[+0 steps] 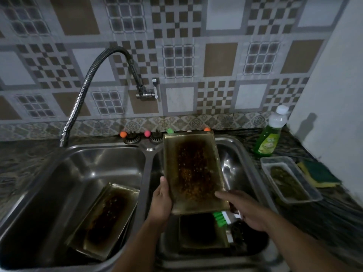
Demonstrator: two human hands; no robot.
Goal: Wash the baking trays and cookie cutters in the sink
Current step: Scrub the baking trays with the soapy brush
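A rectangular baking tray [193, 169] with a burnt, dark brown middle is held tilted above the right basin of the steel sink [253, 173]. My left hand [161, 201] grips its lower left edge, thumb on the rim. My right hand [248, 210] holds its lower right corner, index finger lying along the rim. A second dirty tray [104, 218] leans in the left basin. Another tray [202, 234] lies in the bottom of the right basin, beside a green-bristled brush [219, 218]. No cookie cutter is clearly visible.
A flexible faucet hose [86, 89] arcs from the wall valve [147, 91] down over the left basin. On the right counter stand a green dish soap bottle [270, 134], a clear plastic container [290, 179] and a yellow-green sponge [316, 173]. Coloured pegs [147, 133] line the sink's back.
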